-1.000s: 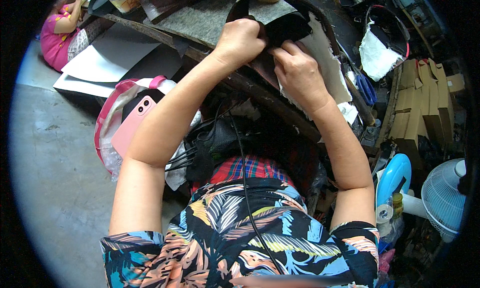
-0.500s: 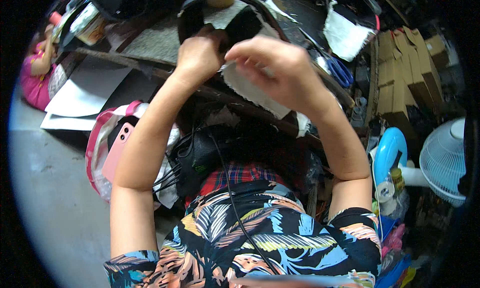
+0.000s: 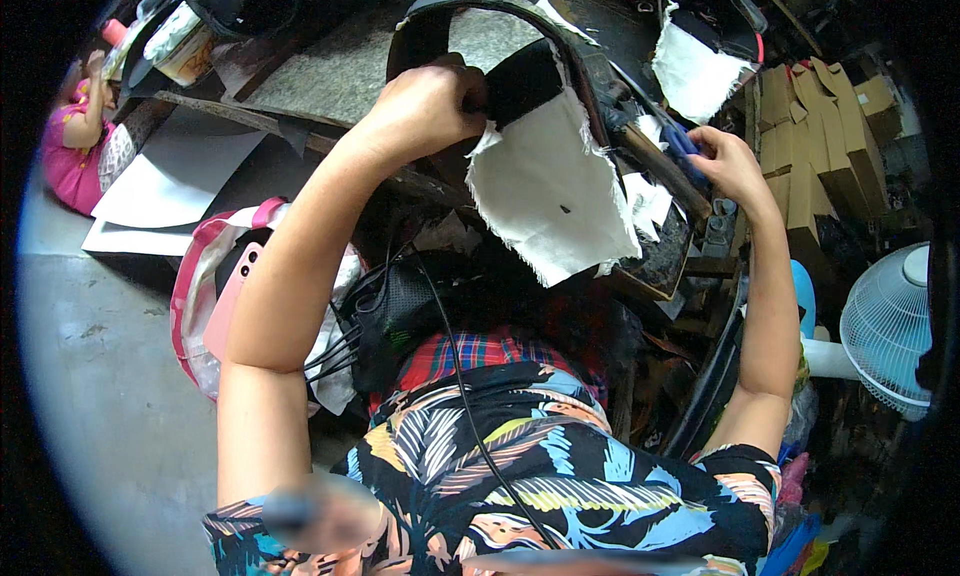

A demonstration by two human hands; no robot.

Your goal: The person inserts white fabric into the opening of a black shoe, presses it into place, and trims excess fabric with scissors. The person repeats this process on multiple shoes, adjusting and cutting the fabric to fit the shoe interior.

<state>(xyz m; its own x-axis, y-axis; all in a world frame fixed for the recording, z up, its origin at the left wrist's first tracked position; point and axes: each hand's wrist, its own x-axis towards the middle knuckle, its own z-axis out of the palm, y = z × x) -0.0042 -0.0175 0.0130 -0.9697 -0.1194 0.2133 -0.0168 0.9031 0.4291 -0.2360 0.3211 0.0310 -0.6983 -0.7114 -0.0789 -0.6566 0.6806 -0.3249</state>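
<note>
My left hand [image 3: 425,111] is closed on the near edge of a black curved piece [image 3: 520,81], whose band arches up and over to the right. From the piece hangs a white cloth [image 3: 560,191] with frayed edges and one small dark spot. To the right, my right hand [image 3: 735,166] has its thumb and fingers closed round the blue handles of what look like scissors [image 3: 682,141]. The handles are partly covered by the fingers. Another black piece with white cloth [image 3: 695,71] lies farther back on the right.
Behind my left hand is a bench with a grey speckled slab [image 3: 320,81]. Cardboard pieces [image 3: 810,126] stand at the right, above a white fan [image 3: 890,326]. White sheets [image 3: 180,176] and a pink phone [image 3: 235,301] are at the left. Another person [image 3: 75,146] sits at the far left.
My right hand has left the black piece and moved right to the blue handles. The white cloth now shows fully, and my left hand has shifted slightly right with the piece.
</note>
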